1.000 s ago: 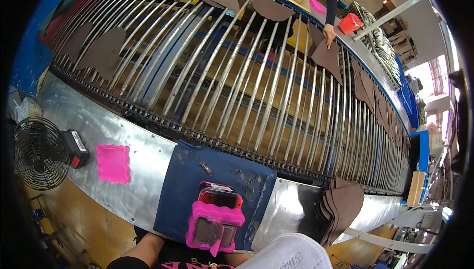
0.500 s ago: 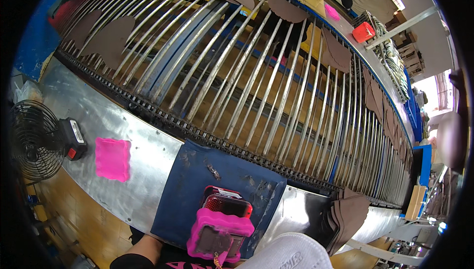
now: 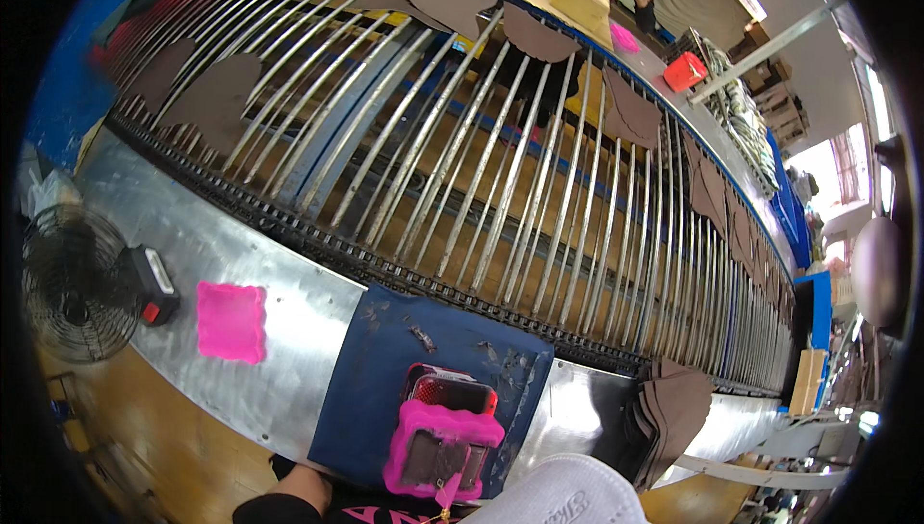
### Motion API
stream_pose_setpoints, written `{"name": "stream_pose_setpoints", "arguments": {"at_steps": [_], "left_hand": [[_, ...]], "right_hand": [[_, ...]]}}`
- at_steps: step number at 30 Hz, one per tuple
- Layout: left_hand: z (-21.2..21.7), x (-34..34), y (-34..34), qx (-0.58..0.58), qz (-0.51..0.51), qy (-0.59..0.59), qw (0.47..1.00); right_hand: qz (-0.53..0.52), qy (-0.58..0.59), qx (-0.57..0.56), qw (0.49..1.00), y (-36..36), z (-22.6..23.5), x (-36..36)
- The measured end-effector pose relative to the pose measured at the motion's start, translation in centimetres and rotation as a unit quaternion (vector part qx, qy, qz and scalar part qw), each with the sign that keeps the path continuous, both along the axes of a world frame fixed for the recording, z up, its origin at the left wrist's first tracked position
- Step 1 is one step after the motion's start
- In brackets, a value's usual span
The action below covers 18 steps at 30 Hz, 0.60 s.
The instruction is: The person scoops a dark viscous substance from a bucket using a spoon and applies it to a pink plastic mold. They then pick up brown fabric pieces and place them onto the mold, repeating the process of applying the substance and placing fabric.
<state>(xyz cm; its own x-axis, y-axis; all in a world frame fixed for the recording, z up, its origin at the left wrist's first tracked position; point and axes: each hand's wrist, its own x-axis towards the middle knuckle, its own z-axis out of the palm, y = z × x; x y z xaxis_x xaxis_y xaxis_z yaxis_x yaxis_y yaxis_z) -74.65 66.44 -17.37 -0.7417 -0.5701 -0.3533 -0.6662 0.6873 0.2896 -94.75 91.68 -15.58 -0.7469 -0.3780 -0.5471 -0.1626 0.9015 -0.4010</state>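
Pink wavy-edged plastic tray (image 3: 450, 420) lies over a dark-blue mat (image 3: 348, 408) at the silver metal bench's (image 3: 289, 360) near edge; probably light, slightly flexible, best taken by its rim. Both hands are out of view, grip unknown.

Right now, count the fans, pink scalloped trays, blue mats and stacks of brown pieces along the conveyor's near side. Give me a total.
Fans: 1
Pink scalloped trays: 2
Blue mats: 1
Stacks of brown pieces: 1
Total: 5
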Motion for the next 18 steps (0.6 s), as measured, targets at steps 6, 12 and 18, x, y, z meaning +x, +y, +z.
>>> {"name": "stream_pose_setpoints", "arguments": {"at_steps": [6, 12, 18], "left_hand": [[-0.9, 0.2, -1.1, 0.038, -0.041, 0.032, 0.998], [-1.4, -1.9, -2.3, 0.152, -0.125, 0.098, 0.975], [-0.1, -2.3, -1.1, 0.272, -0.193, 0.226, 0.915]], "right_hand": [[0.060, 0.027, -0.011, 0.998, 0.2, -1.0, -0.8], [0.123, 0.037, -0.017, 0.992, 2.5, -1.5, -1.0], [0.203, 0.005, -0.019, 0.979, 1.2, -1.4, -1.4]]}}
